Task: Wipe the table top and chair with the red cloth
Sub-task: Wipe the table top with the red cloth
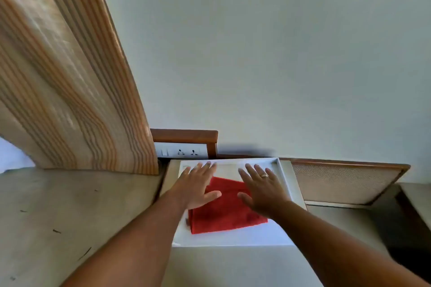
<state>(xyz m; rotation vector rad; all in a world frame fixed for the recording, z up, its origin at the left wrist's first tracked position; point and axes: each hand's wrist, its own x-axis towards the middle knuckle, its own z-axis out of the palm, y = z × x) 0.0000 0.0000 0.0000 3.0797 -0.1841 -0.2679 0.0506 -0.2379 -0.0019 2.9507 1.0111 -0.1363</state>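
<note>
Both hands are reaching forward over a white tray [281,171] that is sitting on the pale worktop [233,265]. The left hand [198,185] is hovering with its fingers spread flat, gripping nothing, its thumb lying over the left edge of the red cloth [227,212]. The right hand [262,190] is likewise stretched flat and empty, fingers apart, a ring [264,175] showing on one finger; its palm is covering the cloth's upper right part. Whether either palm is actually pressing on the cloth cannot be told from this angle.

The red cloth is lying folded inside the tray, between and beneath the two hands, its near corner pointing toward the person. The two hands are staying apart from each other, with red fabric showing in the gap.

Behind the tray, a white socket panel [182,152] in a wooden frame is sitting against the wall. A striped curtain [70,77] is hanging at the left, and a cane-panelled chair back [342,182] is standing just right of the worktop.
</note>
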